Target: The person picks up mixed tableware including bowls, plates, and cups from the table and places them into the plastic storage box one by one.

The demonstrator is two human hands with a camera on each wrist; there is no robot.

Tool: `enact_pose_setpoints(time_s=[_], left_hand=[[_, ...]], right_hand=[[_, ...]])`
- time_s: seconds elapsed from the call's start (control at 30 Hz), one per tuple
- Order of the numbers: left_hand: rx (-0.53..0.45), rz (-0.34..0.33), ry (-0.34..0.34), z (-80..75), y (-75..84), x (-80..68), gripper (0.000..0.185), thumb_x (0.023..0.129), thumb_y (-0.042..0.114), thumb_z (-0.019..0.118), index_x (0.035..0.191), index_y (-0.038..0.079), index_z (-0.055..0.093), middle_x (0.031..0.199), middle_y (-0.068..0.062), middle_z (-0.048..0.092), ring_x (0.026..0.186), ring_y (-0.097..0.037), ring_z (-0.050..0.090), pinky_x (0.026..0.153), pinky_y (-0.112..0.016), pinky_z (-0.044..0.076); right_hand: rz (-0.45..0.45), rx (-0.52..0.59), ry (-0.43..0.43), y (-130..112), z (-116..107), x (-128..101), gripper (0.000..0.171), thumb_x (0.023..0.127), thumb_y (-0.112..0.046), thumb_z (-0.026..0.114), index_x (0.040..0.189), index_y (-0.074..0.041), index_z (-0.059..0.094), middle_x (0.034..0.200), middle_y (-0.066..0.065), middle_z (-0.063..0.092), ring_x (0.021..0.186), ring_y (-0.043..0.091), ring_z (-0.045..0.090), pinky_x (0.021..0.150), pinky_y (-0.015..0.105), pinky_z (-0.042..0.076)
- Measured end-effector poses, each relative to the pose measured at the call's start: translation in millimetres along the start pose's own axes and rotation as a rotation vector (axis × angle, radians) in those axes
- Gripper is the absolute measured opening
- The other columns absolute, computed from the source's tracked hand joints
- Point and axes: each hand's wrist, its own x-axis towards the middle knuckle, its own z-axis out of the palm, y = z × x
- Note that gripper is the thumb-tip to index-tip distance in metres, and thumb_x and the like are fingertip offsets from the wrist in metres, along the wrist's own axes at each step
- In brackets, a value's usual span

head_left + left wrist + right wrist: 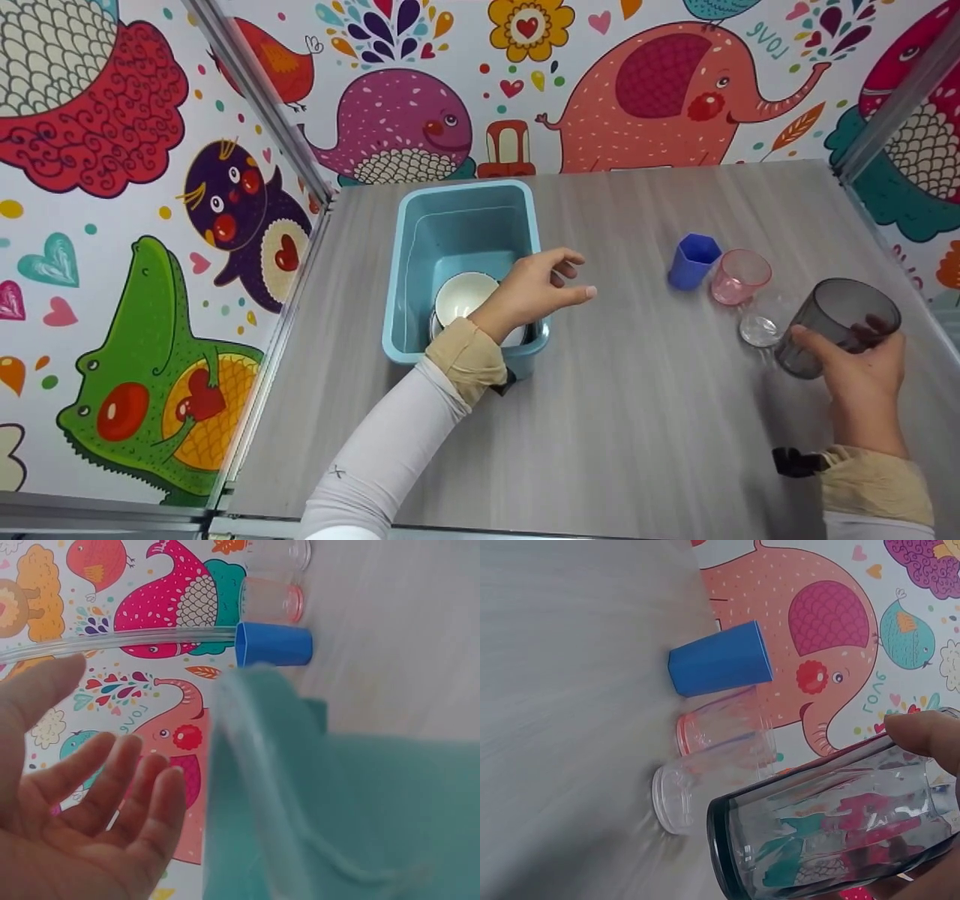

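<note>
My right hand [862,375] grips a smoky grey see-through cup [817,330], thumb on one side and fingers round the other. In the right wrist view the cup's thick dark base [724,847] hangs tilted over the table. Close beside it stand a clear cup [760,330], a pink see-through cup [739,277] and a blue six-sided cup [694,262], in a row. My left hand [536,289] holds nothing, its fingers loosely bent, above the right rim of a light blue tub [405,262]. White bowls [461,296] lie inside the tub, partly hidden by the left wrist.
The grey wood-grain table [622,420] is bounded by metal frame posts [259,97] and cartoon-printed wall panels at the back and sides. The tub stands left of the middle, the cups at the right.
</note>
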Motion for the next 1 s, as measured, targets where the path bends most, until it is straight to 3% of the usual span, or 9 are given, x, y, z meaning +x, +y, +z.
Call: enact_pose_setpoints(time_s=[0.2,0.47,1.0], left_hand=[[-0.001,0.009,-0.001,1.7,0.2,-0.5,0.051,0.091,0.039,0.076,0.135,0.021,0.060,0.123,0.000,0.065,0.117,-0.021,0.061,0.093,-0.030,0.056],[0.010,0.017,0.001,4.2,4.7,0.0,0.051,0.090,0.040,0.076,0.135,0.021,0.060,0.123,0.000,0.065,0.118,-0.022,0.061,0.093,-0.029,0.055],[-0.003,0.006,-0.003,7.6,11.1,-0.8,0.053,0.089,0.041,0.076,0.136,0.022,0.060,0.123,0.001,0.064,0.117,-0.021,0.061,0.091,-0.028,0.057]], right_hand=[[-0.014,-0.004,-0.052,-5,4,-4,0.096,0.082,-0.025,0.085,0.154,-0.034,0.022,0.148,-0.011,0.032,0.140,0.013,0.030,0.122,0.040,0.031],[-0.039,-0.074,-0.107,-15,16,-9,0.099,0.084,-0.031,0.083,0.158,-0.030,0.018,0.164,0.004,0.023,0.145,0.019,0.027,0.123,0.045,0.030],[-0.193,-0.123,-0.199,-23,43,-23,0.093,0.084,-0.028,0.083,0.157,-0.023,0.025,0.157,0.011,0.030,0.147,0.030,0.031,0.119,0.052,0.036]])
